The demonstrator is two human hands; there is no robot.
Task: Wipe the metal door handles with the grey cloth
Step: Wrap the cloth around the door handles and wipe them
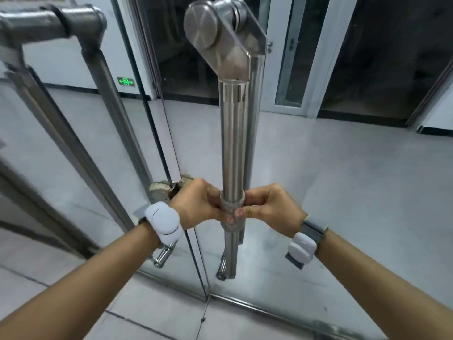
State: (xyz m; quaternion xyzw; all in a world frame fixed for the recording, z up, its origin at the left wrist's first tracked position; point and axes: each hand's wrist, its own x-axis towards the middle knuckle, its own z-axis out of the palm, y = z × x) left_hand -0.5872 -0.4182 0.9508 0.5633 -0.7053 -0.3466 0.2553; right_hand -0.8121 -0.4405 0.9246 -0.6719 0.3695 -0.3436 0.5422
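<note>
A tall brushed-metal door handle [232, 148] runs upright down the middle of the view, fixed to a glass door [306, 192] by a round-capped top bracket [208, 28]. Low on this handle, the grey cloth [232, 203] is wrapped around the bar as a narrow band. The left hand [198, 204] closes on the cloth from the handle's left side and the right hand [267, 204] from its right, fingers curled tight, both thumbs meeting on the cloth at the front of the bar. Both hands grip the cloth against the metal. Each wrist carries a pale wristband device: one [164, 223] to the left of the handle, one [302, 246] to its right. Below the hands the handle continues down to its lower mount [224, 268]. To the left of the central handle a second metal door handle [105, 77] slants down on the neighbouring glass pane, blurred and untouched. Further left of the central handle, low on a far wall, a small green sign [125, 81] glows; its marks are too small to read. Grey floor tiles [343, 180] lie beyond the glass
</note>
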